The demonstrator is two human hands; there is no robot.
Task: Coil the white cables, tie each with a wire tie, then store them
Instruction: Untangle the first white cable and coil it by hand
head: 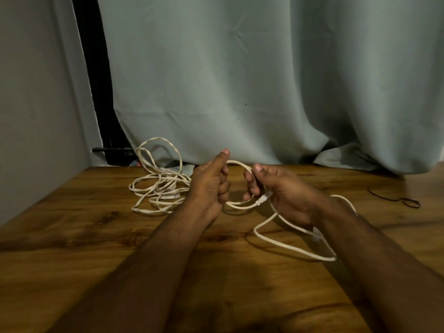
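Now both hands, left hand (pixel 210 186) and right hand (pixel 276 188), grip one white cable (pixel 240 163), best forming even, same-sized loops without twisting.

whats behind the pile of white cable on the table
Behind the cable pile hangs a grey-green curtain, with a dark gap beside the wall. The curtain hides whatever lies beyond it.

My work surface is a wooden table (pixel 72 248) with a warm brown, strongly figured grain. Behind it hangs a pale grey-green curtain (pixel 240 80) in heavy folds, its hem resting on the table's far edge. To my left stands a plain grey wall (pixel 28 92), with a dark vertical gap (pixel 96 68) between wall and curtain. The light is dim.
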